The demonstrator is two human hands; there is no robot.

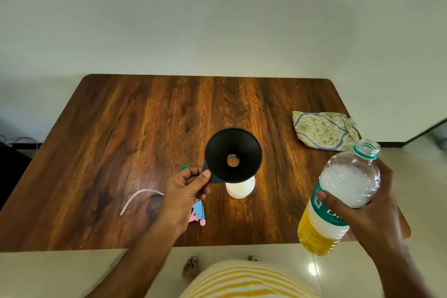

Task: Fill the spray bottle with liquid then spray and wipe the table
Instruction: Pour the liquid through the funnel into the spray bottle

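Observation:
A black funnel [233, 155] sits in the mouth of a white spray bottle [240, 189] that stands near the middle of the wooden table [121, 128]. My left hand [186, 191] pinches the funnel's tab at its near-left rim. My right hand [358, 208] grips a clear plastic bottle [338, 196], uncapped, tilted, with yellow liquid in its lower part, held to the right of the funnel and apart from it. The pink and blue spray head [199, 213] lies on the table behind my left hand, its white tube [137, 198] curving to the left.
A folded patterned cloth [324, 130] lies at the table's right far side. A small green cap [185, 167] lies just left of the funnel. The table stands against a white wall. Tiled floor, a bare foot and striped yellow clothing show below the near edge.

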